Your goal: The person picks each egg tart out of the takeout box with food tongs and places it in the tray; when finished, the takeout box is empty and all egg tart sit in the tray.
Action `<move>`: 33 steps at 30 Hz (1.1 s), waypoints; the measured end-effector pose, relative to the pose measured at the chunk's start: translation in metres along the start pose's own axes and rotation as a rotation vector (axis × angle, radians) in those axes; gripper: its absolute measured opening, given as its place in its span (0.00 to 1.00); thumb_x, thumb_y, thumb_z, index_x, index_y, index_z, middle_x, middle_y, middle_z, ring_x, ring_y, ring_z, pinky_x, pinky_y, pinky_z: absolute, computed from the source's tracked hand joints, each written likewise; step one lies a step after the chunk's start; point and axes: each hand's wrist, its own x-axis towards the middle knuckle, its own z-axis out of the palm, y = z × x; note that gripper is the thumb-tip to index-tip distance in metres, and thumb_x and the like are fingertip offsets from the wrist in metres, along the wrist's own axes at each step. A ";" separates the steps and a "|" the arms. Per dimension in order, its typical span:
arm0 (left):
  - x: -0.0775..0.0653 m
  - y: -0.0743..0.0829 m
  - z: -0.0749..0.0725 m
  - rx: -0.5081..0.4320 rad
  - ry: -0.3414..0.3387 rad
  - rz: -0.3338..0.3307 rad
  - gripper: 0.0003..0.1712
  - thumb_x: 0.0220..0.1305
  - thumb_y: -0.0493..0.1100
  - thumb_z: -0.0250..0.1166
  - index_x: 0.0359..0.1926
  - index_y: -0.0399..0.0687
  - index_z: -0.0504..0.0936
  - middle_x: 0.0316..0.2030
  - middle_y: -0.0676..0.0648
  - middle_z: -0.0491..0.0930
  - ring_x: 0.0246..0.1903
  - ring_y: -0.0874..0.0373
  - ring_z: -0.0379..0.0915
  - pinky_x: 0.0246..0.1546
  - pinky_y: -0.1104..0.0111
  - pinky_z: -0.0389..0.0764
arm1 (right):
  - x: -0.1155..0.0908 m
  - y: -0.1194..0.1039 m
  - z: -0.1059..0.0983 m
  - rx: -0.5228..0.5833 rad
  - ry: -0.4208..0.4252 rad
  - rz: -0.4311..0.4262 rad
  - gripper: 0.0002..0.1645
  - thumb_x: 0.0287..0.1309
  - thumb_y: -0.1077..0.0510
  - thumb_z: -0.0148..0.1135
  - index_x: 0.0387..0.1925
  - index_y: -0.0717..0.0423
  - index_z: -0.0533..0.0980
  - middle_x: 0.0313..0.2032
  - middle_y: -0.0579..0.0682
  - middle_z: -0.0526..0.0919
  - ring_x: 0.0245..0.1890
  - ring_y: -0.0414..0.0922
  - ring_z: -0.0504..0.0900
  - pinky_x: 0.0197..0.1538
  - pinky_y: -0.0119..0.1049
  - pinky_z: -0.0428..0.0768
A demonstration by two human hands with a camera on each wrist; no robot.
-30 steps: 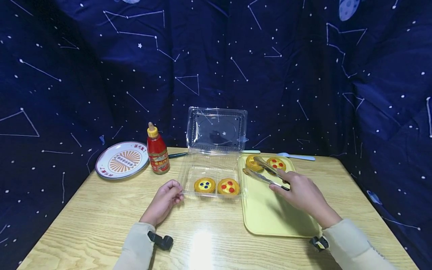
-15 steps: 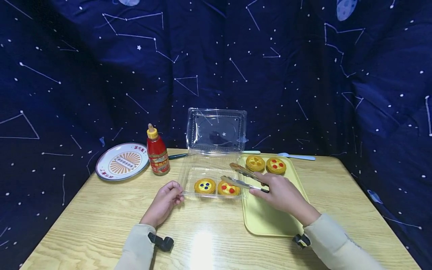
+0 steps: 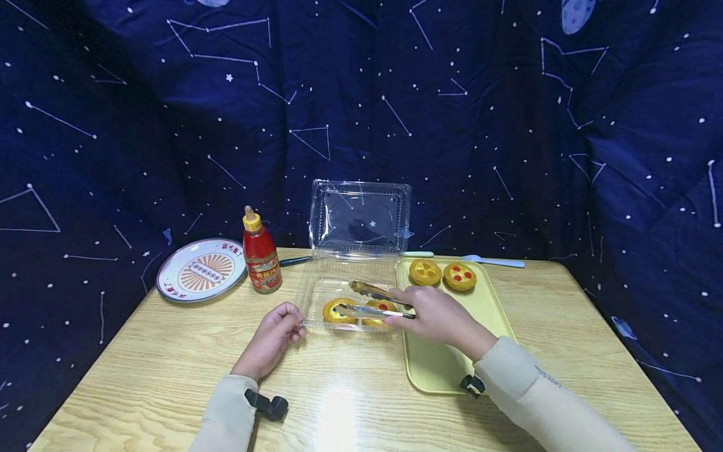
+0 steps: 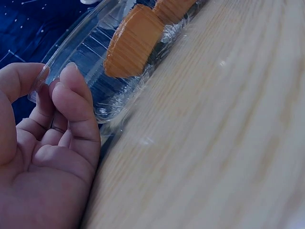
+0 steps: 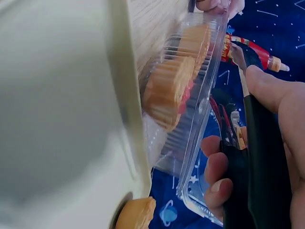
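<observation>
In the head view, my left hand pinches the front left rim of a clear plastic clamshell box, whose lid stands open. Inside are two tarts: one with blue dots on the left, one with red dots on the right. My right hand grips black-handled metal tongs over the box. Their arms are spread, with the near tip overlapping the blue-dotted tart in the head view. The right wrist view shows the fingers round the handles.
A yellow tray right of the box bears a plain yellow tart and another red-dotted tart. Behind it lie a blue fork and a pale green handle. At left stand a red sauce bottle and a patterned plate.
My right hand has carried the tongs left, from over the tarts on the tray to over the box. Those tray tarts stay put. My left hand keeps its hold on the rim.
</observation>
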 end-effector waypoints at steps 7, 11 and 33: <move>0.000 0.001 0.000 -0.005 -0.011 0.014 0.03 0.69 0.34 0.54 0.36 0.40 0.69 0.32 0.45 0.71 0.30 0.57 0.72 0.30 0.74 0.73 | 0.016 -0.009 0.006 -0.047 -0.063 -0.029 0.36 0.59 0.33 0.62 0.61 0.50 0.77 0.41 0.49 0.85 0.37 0.45 0.82 0.37 0.44 0.79; 0.000 0.003 0.002 -0.009 -0.012 0.015 0.02 0.69 0.34 0.54 0.37 0.40 0.69 0.33 0.45 0.71 0.31 0.57 0.72 0.30 0.74 0.73 | 0.023 -0.013 0.008 -0.066 -0.084 -0.031 0.34 0.57 0.34 0.64 0.58 0.50 0.78 0.29 0.45 0.79 0.26 0.42 0.73 0.29 0.40 0.72; 0.000 0.001 -0.001 -0.010 -0.012 0.014 0.02 0.68 0.35 0.55 0.36 0.41 0.70 0.33 0.45 0.72 0.32 0.56 0.72 0.31 0.73 0.73 | 0.036 -0.027 0.012 -0.093 -0.150 0.064 0.23 0.54 0.34 0.68 0.33 0.48 0.77 0.17 0.41 0.63 0.19 0.40 0.65 0.21 0.38 0.61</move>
